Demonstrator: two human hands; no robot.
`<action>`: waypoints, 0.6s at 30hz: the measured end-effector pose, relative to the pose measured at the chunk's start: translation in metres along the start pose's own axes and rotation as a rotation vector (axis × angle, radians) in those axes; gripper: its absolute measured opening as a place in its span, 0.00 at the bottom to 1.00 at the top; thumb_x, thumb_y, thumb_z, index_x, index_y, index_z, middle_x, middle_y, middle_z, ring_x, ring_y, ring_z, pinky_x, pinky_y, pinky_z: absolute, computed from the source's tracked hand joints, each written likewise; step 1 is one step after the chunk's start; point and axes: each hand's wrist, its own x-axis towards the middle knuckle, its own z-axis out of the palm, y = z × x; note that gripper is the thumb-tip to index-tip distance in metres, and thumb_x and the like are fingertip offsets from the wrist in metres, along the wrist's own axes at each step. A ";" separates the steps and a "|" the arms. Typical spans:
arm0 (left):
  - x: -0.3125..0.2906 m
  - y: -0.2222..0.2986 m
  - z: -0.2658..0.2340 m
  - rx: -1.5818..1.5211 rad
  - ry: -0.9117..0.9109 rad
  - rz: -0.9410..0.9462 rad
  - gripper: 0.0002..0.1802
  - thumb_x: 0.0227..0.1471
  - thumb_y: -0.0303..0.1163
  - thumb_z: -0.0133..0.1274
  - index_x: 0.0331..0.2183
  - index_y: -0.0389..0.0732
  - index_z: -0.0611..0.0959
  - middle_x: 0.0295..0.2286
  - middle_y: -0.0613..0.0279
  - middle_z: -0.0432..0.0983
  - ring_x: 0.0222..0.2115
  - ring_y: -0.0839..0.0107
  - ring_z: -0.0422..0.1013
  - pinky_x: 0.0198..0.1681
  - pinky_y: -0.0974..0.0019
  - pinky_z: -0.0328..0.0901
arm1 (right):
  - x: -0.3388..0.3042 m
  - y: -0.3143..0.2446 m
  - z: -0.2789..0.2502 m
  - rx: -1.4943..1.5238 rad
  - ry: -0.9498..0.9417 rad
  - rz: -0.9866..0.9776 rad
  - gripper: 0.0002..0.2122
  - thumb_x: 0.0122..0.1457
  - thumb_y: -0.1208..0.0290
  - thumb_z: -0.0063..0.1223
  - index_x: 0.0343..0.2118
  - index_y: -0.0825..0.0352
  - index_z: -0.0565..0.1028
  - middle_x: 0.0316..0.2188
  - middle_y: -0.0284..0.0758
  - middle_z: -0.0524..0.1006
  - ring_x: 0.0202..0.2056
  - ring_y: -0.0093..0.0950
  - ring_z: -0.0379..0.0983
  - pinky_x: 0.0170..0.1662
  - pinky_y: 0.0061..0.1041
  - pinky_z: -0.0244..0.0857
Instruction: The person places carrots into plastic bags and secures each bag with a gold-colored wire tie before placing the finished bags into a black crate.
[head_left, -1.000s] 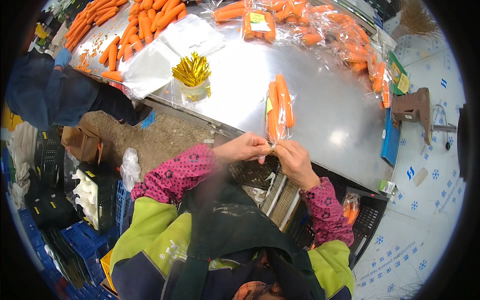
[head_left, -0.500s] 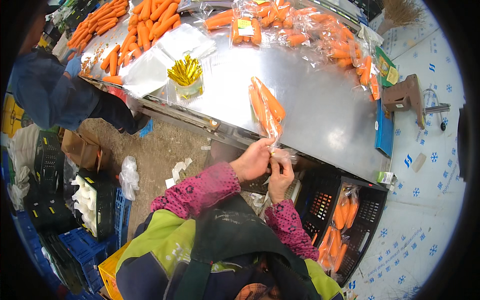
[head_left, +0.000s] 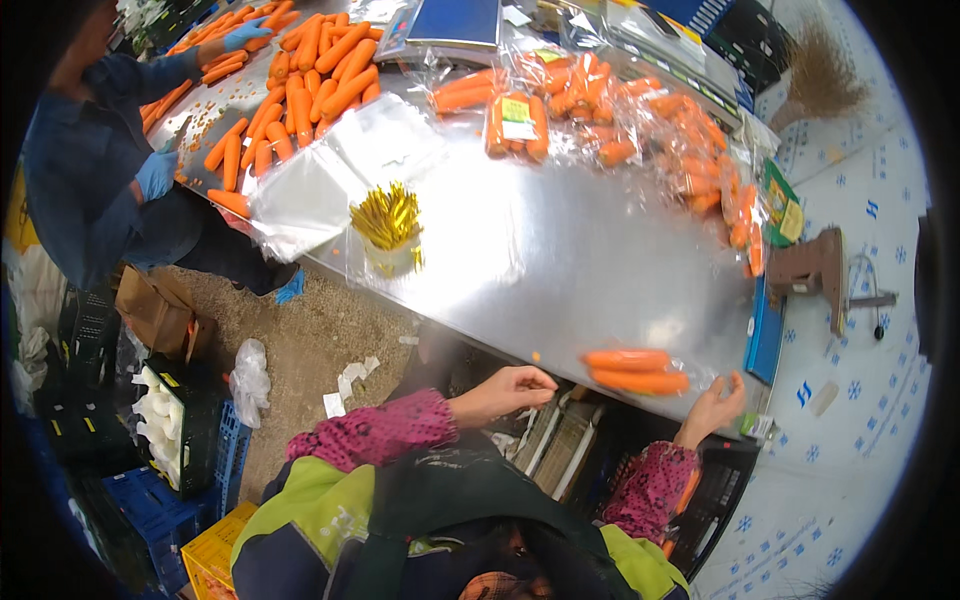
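A clear plastic bag of carrots [head_left: 637,371] lies on its side near the front edge of the steel table [head_left: 590,260], slightly blurred. Beyond its right end is my right hand [head_left: 712,408], fingers apart; the film reaches close to the fingertips, and I cannot tell whether they touch. My left hand [head_left: 508,392] hovers off the table's front edge, left of the bag, fingers drawn together with nothing visible in them. A tub of gold twist ties [head_left: 386,218] stands farther left, beside a stack of clear plastic bags [head_left: 320,190].
Bagged carrots [head_left: 600,100] line the table's far side; loose carrots [head_left: 320,75] are heaped at the far left. A co-worker with blue gloves [head_left: 157,174] stands there. A brown device [head_left: 808,278] is at the right end. A black crate [head_left: 722,490] sits below my right arm.
The bag of carrots has left both hands and now lies farther right along the table's edge. My right hand has moved right and opened. The co-worker's arm has reached toward the loose carrots.
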 end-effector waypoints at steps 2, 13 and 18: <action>-0.005 0.023 -0.025 -0.019 0.044 -0.007 0.15 0.58 0.33 0.54 0.45 0.36 0.76 0.36 0.65 0.76 0.35 0.79 0.72 0.39 0.75 0.67 | 0.012 -0.044 0.031 -0.439 0.127 -0.365 0.10 0.58 0.76 0.51 0.42 0.72 0.72 0.41 0.40 0.73 0.45 0.33 0.68 0.50 0.32 0.61; -0.001 0.079 -0.104 -0.380 0.011 -0.095 0.36 0.60 0.36 0.51 0.62 0.37 0.53 0.54 0.51 0.59 0.46 0.64 0.71 0.50 0.64 0.68 | 0.062 -0.270 0.494 0.407 -0.586 -0.316 0.31 0.52 0.60 0.60 0.54 0.75 0.65 0.49 0.50 0.72 0.52 0.40 0.68 0.54 0.35 0.60; 0.005 0.094 -0.124 -0.372 0.307 0.027 0.40 0.59 0.37 0.51 0.63 0.35 0.50 0.57 0.51 0.55 0.49 0.64 0.69 0.52 0.64 0.65 | 0.075 -0.288 0.594 -0.109 -0.537 -0.194 0.37 0.46 0.50 0.60 0.53 0.77 0.65 0.48 0.52 0.73 0.49 0.45 0.71 0.53 0.37 0.62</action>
